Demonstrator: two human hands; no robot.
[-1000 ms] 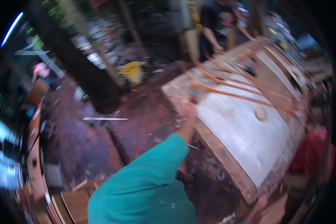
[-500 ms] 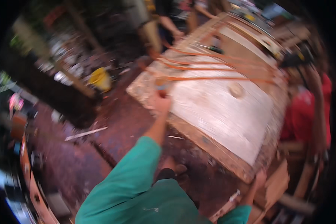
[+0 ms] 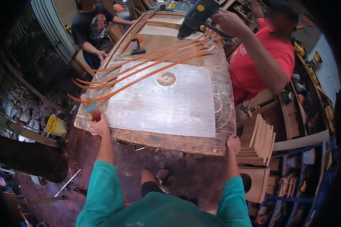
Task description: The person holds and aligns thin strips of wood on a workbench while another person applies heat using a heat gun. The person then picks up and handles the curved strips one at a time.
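now | l hand [image 3: 99, 126] at btl [image 3: 90, 106] w/ amber liq [image 3: 96, 114], can't tell grip | r hand [image 3: 233, 143] clasping table [image 3: 170, 142]

Legible text: none | red shirt [image 3: 241, 70]: blurred lettering | heat gun [image 3: 197, 17]: tiny marking | white board [image 3: 327, 70]: faint writing

The table [image 3: 170, 142] is scuffed; amber-filled bottle [image 3: 90, 107] cornered left.

Both arms [image 3: 106, 153] stretch forward, left fingers [image 3: 99, 127] and right fingers [image 3: 233, 143] curled.
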